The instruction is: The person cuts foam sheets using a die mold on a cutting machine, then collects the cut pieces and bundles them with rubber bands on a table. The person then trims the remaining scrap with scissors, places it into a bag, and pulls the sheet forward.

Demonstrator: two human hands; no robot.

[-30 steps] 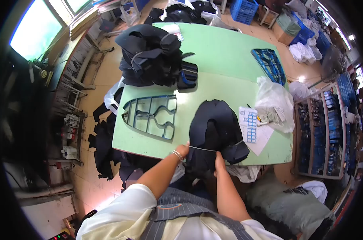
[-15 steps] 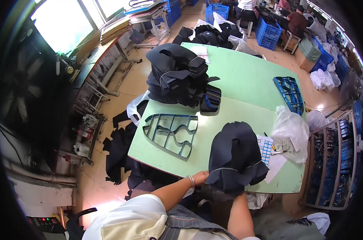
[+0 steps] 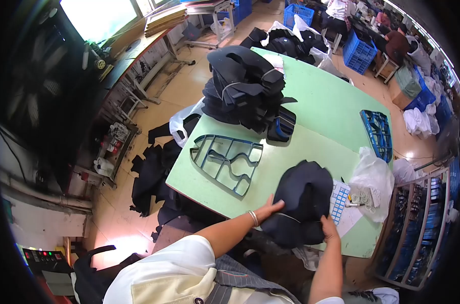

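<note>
A bundle of black cut fabric pieces [image 3: 306, 195], tied round with a thin string, lies at the near edge of the green table [image 3: 321, 144]. My left hand [image 3: 269, 210] grips its left side, thumb up against the edge and other fingers partly hidden. On its right side, my right hand [image 3: 330, 229] is closed round the edge. Left of the bundle lies a blue-edged metal cutting die [image 3: 227, 164], a curved frame with inner blades. Behind it rises a taller stack of tied black pieces [image 3: 242, 91], with a small blue-rimmed die [image 3: 281, 125] beside it.
Another blue cutting die [image 3: 377, 134] lies at the table's right edge. Nearby are a white plastic bag [image 3: 369, 177], a coil of string [image 3: 362, 196] and a blue-and-white card [image 3: 339, 202]. A rack [image 3: 417, 228] stands at right. Black scraps [image 3: 154, 177] cover floor at left. People sit farther back.
My right hand has come out from under the bundle to its right side. The left has moved further up the left side. The bundle has turned slightly, and the view has shifted.
</note>
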